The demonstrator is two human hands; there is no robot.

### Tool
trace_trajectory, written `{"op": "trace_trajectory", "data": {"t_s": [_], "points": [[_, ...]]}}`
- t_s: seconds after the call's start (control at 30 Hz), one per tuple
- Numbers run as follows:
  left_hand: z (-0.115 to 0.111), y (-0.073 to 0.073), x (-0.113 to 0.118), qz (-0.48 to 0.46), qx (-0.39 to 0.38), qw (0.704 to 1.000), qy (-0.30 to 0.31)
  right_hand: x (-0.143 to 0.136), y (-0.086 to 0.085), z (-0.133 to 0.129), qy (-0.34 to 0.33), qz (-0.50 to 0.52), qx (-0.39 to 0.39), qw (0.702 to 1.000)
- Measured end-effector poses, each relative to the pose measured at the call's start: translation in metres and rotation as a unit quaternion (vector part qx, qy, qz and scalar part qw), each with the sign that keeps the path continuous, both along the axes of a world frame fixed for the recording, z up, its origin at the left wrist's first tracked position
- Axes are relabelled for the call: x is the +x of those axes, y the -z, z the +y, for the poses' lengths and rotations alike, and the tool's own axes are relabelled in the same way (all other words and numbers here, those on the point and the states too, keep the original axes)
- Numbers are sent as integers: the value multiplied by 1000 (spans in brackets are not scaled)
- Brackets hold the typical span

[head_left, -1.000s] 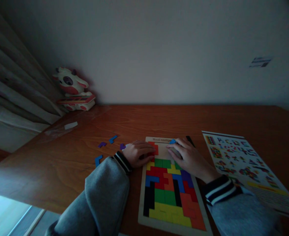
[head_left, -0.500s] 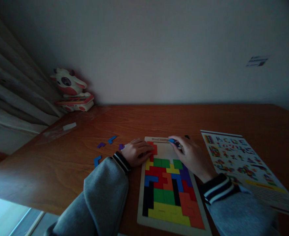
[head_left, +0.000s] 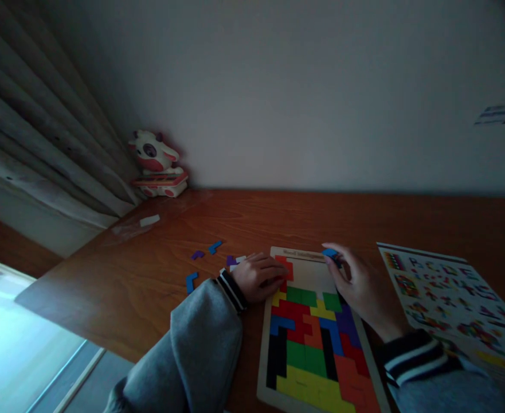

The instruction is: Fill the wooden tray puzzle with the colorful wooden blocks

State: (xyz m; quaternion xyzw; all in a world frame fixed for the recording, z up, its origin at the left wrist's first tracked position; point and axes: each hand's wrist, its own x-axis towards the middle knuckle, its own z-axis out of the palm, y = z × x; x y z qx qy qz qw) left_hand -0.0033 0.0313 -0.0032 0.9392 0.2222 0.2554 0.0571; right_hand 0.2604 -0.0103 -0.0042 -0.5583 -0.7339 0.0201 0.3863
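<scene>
Brown table [head_left: 321, 218] under puzzle board [head_left: 307, 277], grey wall [head_left: 304, 103], draped curtain [head_left: 41, 126]

A home, it seems; a toy cow [head_left: 159, 165] and curtain [head_left: 58, 132] flank a wooden table [head_left: 118, 275].

We identify the held piece [head_left: 330, 252] as blue. We log the board [head_left: 310, 277] as pale, its set pieces [head_left: 304, 357] as red, orange, yellow, green, blue, purple and black. We list the loose pieces [head_left: 190, 283] as blue, purple and white. Our sleeves [head_left: 207, 344] are plain grey; our cuffs [head_left: 230, 289], black with white stripes. We record a reddish-brown table [head_left: 118, 298] and a white sheet [head_left: 433, 287] with multicoloured figures.
</scene>
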Motion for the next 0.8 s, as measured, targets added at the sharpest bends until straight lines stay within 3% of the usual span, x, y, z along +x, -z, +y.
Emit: {"op": "trace_trajectory", "data": {"t_s": [0.1,0.2,0.33,0.47,0.53,0.63,0.8], "points": [[-7,1,-4,-6,1,1000,-8,0,-1,0,9,5,9,1000],[-14,-1,-22,-8,9,998,-54,1,1,1,23,14,3,1000],[-21,-3,-76,21,2,983,-180,3,5,2,21,22,7,1000],[-29,6,-143,90,-30,937,-337,4,11,4,28,27,12,999],[-33,13,-163,121,-63,922,-362,4,13,5,27,27,17,999],[-36,20,-168,154,-79,920,-350,3,14,6,16,26,16,999],[-24,22,-133,136,-72,927,-342,-1,15,6,-4,33,-6,999]]}}
